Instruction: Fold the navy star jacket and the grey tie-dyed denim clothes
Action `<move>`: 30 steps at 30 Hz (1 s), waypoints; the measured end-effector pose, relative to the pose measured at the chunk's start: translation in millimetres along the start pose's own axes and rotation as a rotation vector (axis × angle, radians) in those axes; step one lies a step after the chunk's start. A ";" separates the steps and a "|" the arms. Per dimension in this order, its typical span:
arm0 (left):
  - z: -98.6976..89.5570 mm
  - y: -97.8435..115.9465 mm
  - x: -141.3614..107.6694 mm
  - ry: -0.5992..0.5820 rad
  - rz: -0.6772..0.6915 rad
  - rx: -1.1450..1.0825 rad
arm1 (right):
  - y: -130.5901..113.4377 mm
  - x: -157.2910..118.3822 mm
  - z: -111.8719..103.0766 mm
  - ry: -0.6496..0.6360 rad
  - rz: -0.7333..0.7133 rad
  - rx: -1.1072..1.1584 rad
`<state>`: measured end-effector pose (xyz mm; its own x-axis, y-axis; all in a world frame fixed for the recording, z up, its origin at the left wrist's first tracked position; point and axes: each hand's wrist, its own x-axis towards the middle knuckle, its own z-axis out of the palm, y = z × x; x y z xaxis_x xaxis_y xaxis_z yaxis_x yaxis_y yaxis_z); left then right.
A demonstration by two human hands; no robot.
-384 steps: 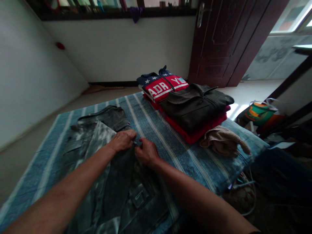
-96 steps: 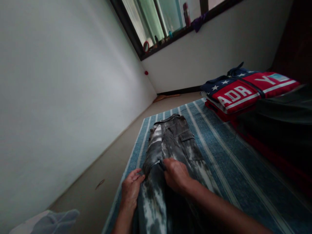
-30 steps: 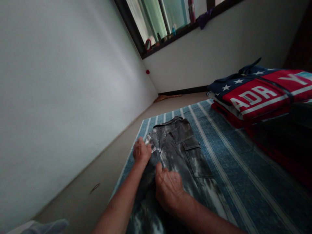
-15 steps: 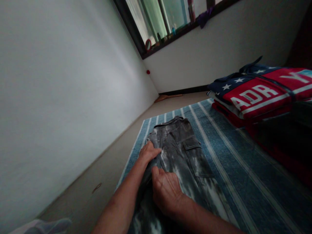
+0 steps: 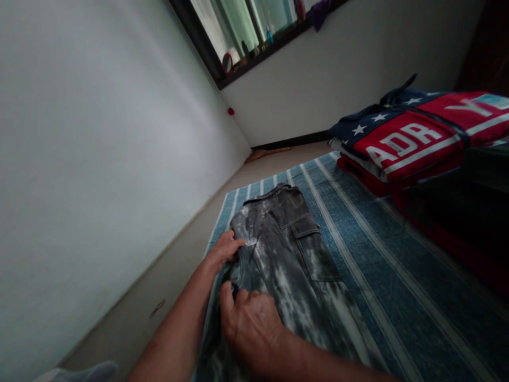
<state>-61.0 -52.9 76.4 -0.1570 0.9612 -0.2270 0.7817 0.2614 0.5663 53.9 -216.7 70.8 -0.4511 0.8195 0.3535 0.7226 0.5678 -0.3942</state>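
Note:
Grey, white-mottled cargo trousers (image 5: 278, 239) lie folded lengthwise on the blue striped sheet (image 5: 358, 233), waistband at the far end and a flap pocket on the right side. At their left edge my left hand (image 5: 226, 249) grips the cloth, thumb on top and the other fingers partly hidden. Closer to me, my right hand (image 5: 252, 321) is closed on the same edge, knuckles up. A loose fold of fabric bulges between the two hands. The lower legs are partly hidden by my forearms.
A stack of folded clothes with a red and navy starred garment (image 5: 413, 140) on top sits at the right. White wall (image 5: 99, 159) rises on the left beyond a strip of floor (image 5: 175, 270). Small items, including a round mirror (image 5: 227, 62), stand on the window ledge.
Both hands have shifted left with the trousers' edge, and the cloth there is spread a little wider. The view has also turned slightly, moving the whole scene left and up.

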 end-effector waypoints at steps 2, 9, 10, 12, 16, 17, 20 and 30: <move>-1.7 0.7 -2.6 -0.037 -0.016 -0.042 | -3.8 -3.0 1.1 0.033 -0.037 -0.014; -2.5 4.2 -6.5 -0.077 -0.054 -0.158 | -8.2 -7.1 1.6 0.093 -0.087 -0.016; -3.2 4.6 -6.9 -0.084 -0.059 -0.171 | -8.3 -6.9 1.5 0.112 -0.093 0.002; -5.5 5.1 -7.5 -0.100 -0.069 -0.195 | -7.9 -6.3 0.2 0.158 -0.117 0.040; -11.4 3.9 -7.4 -0.124 -0.076 -0.246 | -4.3 -5.0 -4.9 0.185 -0.156 0.103; -12.5 3.2 -7.3 -0.126 -0.076 -0.259 | -3.4 -4.7 -5.8 0.180 -0.155 0.114; -14.1 2.1 -7.7 -0.137 -0.082 -0.284 | -2.4 -3.9 -6.3 0.184 -0.154 0.137; -14.7 9.1 -13.9 -0.154 -0.140 -0.389 | -5.0 -3.6 -6.8 0.210 -0.188 0.167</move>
<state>-60.6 -62.6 96.3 -0.1304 0.8973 -0.4218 0.4690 0.4306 0.7711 55.4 -223.0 77.3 -0.4384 0.6749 0.5935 0.5327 0.7270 -0.4332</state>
